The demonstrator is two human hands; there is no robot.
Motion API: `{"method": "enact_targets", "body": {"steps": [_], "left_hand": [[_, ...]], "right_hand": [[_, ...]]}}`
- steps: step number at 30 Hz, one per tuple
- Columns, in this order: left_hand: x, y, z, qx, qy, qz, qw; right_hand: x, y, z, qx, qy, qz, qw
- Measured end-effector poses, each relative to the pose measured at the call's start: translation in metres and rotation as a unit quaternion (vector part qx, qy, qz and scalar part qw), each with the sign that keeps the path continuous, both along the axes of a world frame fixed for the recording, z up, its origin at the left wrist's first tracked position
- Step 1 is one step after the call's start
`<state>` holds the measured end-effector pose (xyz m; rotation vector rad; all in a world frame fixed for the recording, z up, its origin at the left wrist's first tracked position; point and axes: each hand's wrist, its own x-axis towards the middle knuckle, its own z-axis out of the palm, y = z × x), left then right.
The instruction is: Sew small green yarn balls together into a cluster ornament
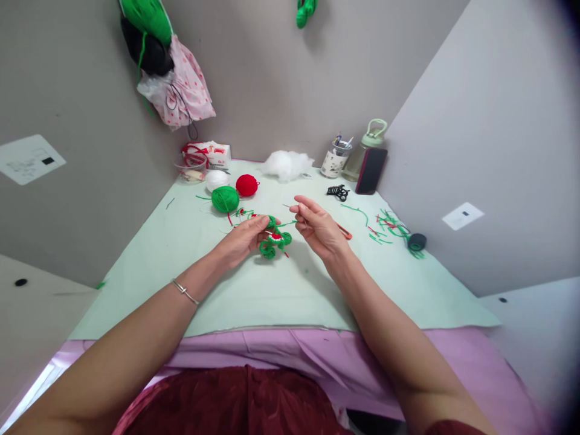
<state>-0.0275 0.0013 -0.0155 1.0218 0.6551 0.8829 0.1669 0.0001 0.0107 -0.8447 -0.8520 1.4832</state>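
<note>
My left hand (247, 238) is closed on a small green crocheted piece (269, 249) with curled parts and a red-and-white middle. The piece is held just over the table, and my fingers cover part of it. To its right, my right hand (317, 226) pinches a thin metal needle (286, 206), whose tip points left. A strand of green yarn (287, 224) runs from the crocheted piece towards my right hand. Behind my left hand lie a green yarn ball (225, 199), a red yarn ball (247, 185) and a white yarn ball (217, 180).
White stuffing (286, 165) lies at the back. Black-handled scissors (338, 193), a phone (372, 172), a bottle (362, 154) and a pen cup (336, 159) are back right. Yarn scraps (385, 225) and a black tape roll (417, 242) lie right. An orange tool (345, 231) is partly hidden.
</note>
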Motion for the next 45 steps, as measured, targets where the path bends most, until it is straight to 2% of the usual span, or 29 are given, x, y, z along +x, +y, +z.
{"method": "enact_targets", "body": {"steps": [5,14,22,27,36,40,43,45], "left_hand": [[0.0,-0.001,0.0,0.018,-0.001,0.015,1.0],[-0.003,0.0,0.002,0.026,0.018,0.002,0.999],[-0.002,0.001,0.004,-0.006,-0.039,0.04,0.998],[-0.002,0.001,0.005,-0.02,-0.046,0.042,0.998],[-0.002,0.001,0.004,-0.023,-0.056,0.042,0.997],[-0.002,0.001,0.004,-0.026,-0.063,0.049,0.996],[-0.003,0.002,0.005,-0.018,-0.069,0.068,0.995],[-0.004,0.002,0.005,-0.007,-0.067,0.087,0.994]], "right_hand": [[-0.001,-0.001,0.0,0.022,-0.021,-0.019,0.999],[-0.009,-0.006,0.004,0.028,-0.019,0.01,0.999],[-0.015,-0.009,-0.007,0.14,-0.116,-0.046,0.982],[-0.013,-0.006,-0.009,0.153,-0.125,-0.076,0.977],[-0.017,-0.012,-0.004,0.17,-0.171,-0.079,0.967],[-0.015,-0.01,-0.006,0.182,-0.241,-0.095,0.949],[-0.01,-0.008,-0.008,0.197,-0.325,-0.103,0.919],[-0.006,-0.008,-0.008,0.212,-0.384,-0.077,0.896]]}}
